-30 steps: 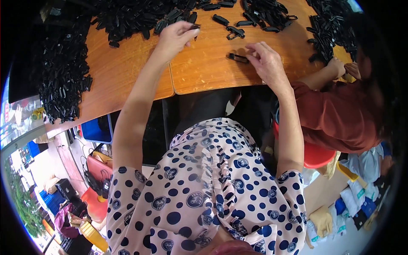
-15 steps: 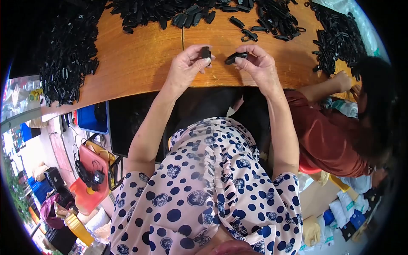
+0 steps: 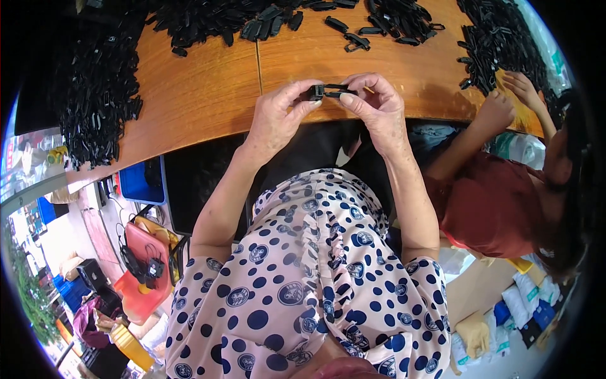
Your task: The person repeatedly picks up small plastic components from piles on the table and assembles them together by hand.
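Over the near edge of the wooden table, my two hands meet at a pair of small black plastic parts. My left hand (image 3: 278, 117) is closed, its thumb and fingers pinching a short, blocky black piece (image 3: 315, 93). Between the thumb and fingertips of my right hand (image 3: 382, 110) is a longer, frame-like black piece (image 3: 334, 88) with an open slot along it. Its left end meets the blocky piece; whether the two are locked together I cannot tell.
Loose black parts (image 3: 208, 19) are heaped along the table's (image 3: 196, 82) far side, with another pile (image 3: 98, 95) at left. A co-worker in a reddish-brown top (image 3: 499, 202) sits at right, hands (image 3: 495, 112) beside a further pile (image 3: 499, 44). A blue bin (image 3: 143, 183) stands lower left.
My hands have come together, and the two black pieces, apart before, now meet end to end. The co-worker's hands now both show near the right pile.
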Demonstrator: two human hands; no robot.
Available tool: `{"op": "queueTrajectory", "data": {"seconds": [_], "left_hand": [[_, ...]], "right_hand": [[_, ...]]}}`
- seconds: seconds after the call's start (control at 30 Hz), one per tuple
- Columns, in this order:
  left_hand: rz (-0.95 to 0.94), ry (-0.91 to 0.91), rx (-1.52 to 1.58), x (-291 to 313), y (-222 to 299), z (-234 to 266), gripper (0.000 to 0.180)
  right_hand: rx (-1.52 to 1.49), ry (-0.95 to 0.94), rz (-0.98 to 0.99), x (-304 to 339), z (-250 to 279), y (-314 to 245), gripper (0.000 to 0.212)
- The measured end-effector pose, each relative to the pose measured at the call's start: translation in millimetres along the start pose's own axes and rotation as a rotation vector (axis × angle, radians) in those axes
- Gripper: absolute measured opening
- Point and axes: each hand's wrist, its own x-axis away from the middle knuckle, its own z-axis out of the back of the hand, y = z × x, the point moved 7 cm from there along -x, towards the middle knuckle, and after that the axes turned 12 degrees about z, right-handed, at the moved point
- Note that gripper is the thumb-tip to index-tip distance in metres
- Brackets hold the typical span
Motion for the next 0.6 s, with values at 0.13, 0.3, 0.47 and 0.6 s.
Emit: {"op": "queueTrajectory", "data": {"seconds": [0.13, 0.3, 0.47, 0.6], "left_hand": [[0.036, -0.015, 0.051, 3, -5, -3, 0.028], [0.131, 0.004, 0.263, 9, -17, -6, 0.027], [0.133, -0.047, 0.158, 14, -17, -5, 0.031], [0.070, -0.048, 0.080, 18, -6, 0, 0.031]], "right_hand": [[0.138, -0.021, 0.085, 3, 1, -3, 0.017], [0.231, -0.026, 0.102, 6, -5, -7, 0.021], [0.255, -0.091, 0.191, 8, -15, -9, 0.018], [0.025, -0.035, -0.085, 14, -18, 4, 0.015]]}}
